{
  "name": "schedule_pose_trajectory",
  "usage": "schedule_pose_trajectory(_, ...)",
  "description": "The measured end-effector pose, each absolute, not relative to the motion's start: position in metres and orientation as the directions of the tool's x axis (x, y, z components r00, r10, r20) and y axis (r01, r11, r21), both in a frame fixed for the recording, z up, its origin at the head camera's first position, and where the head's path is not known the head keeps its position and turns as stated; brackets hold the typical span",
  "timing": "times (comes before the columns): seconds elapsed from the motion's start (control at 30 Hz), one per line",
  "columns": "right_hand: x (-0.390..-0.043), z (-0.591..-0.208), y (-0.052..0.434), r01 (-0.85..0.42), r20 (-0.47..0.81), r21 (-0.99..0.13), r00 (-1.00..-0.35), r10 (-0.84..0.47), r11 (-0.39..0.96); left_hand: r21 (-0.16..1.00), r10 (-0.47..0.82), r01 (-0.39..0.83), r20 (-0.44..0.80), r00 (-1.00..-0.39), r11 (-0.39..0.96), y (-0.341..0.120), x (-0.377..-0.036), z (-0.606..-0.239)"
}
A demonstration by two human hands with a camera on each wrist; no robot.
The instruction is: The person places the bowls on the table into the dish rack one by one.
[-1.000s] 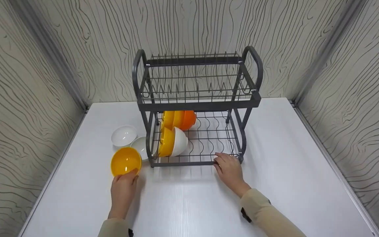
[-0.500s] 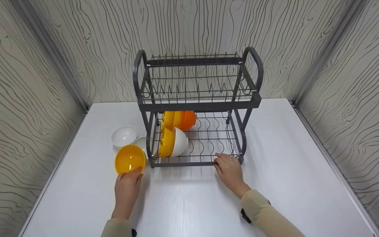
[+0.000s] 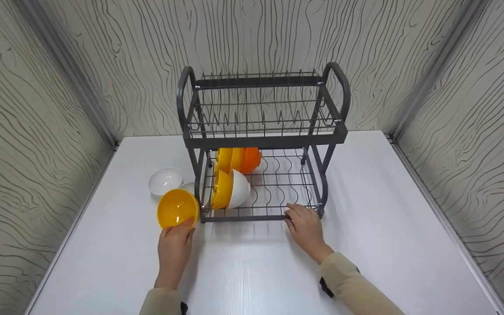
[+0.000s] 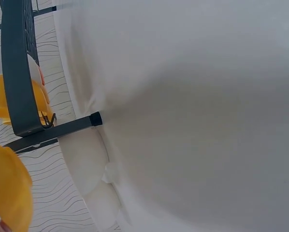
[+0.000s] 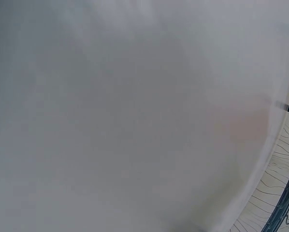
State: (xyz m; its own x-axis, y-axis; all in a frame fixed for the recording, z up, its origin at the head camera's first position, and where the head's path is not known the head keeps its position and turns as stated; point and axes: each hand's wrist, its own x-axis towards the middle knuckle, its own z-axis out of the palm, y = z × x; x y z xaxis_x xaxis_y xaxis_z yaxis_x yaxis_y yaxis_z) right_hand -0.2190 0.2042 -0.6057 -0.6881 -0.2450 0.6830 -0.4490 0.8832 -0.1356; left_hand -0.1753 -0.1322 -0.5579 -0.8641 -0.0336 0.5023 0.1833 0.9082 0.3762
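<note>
In the head view my left hand (image 3: 175, 249) pinches the near rim of a yellow bowl (image 3: 176, 209), its inside tilted up towards me. The bowl hangs just left of the dark two-tier dish rack (image 3: 241, 218), overlapping a white bowl behind it. My right hand (image 3: 306, 229) grips the rack's front lower rail near the right corner. On the lower tier, a yellow bowl (image 3: 221, 190) and a white bowl (image 3: 239, 190) stand on edge, nested together. Behind them are yellow bowls (image 3: 230, 158) and an orange bowl (image 3: 251, 159). The left wrist view catches part of the held bowl (image 4: 9, 188).
Two white bowls lie left of the rack: one whole white bowl (image 3: 166, 180), and one partly hidden white bowl (image 3: 188, 187). The rack's upper tier (image 3: 265, 141) holds no dishes. Wood-patterned panels (image 3: 252, 35) enclose the white table (image 3: 243, 271) at the back and sides.
My left hand has carried the yellow bowl a little right and away from me, towards the rack, covering more of the white bowl behind. The right hand stays on the rail.
</note>
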Motion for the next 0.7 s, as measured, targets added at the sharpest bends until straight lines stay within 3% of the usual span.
schedule_pose_trajectory(0.3, -0.216, -0.597, 0.199, -0.403, 0.594, -0.255, -0.783, -0.186, 0.879, 0.384, -0.035, 0.189, 0.506, -0.862, 0.904, -0.123, -0.172, -0.554)
schedule_pose_trajectory(0.7, -0.207, -0.573, 0.175, -0.483, 0.581, -0.548, -0.807, -0.105, 0.683, 0.336, 0.018, 0.268, 0.594, -0.805, 0.903, -0.108, -0.168, -0.549)
